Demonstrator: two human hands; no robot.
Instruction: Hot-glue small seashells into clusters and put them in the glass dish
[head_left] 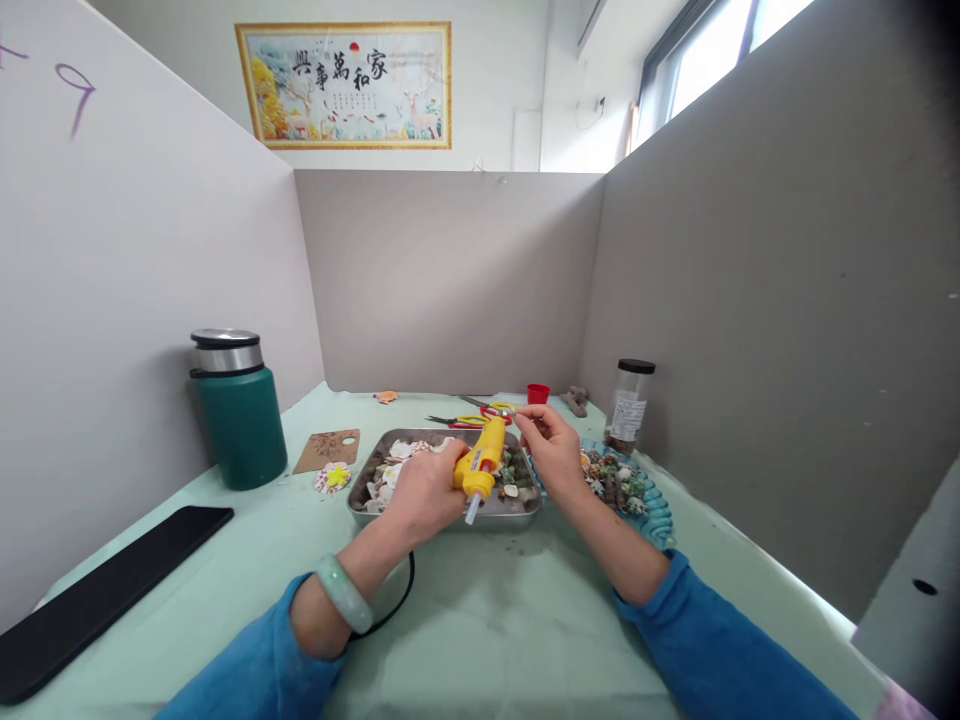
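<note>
My left hand (427, 488) is wrapped round a yellow hot glue gun (481, 462), with a clear glue stick (472, 509) poking out of its back end. Close to the gun's nozzle, my right hand (552, 450) pinches a small thing at its fingertips, too small to name. Both hands are above a metal tray (442, 521) that holds white shell-like pieces (386, 478) and small greenish bits. Beside my right forearm is a blue scalloped plate (658, 505) filled with small shells or stones (619, 480).
Scissors (457, 421) lie behind the tray, near a red cup (538, 394). A clear jar (628, 408) stands at the right. At the left are a green bottle (241, 420), a brown card (328, 451), a flower-like piece (334, 478) and a black slab (120, 595). Panels enclose the table.
</note>
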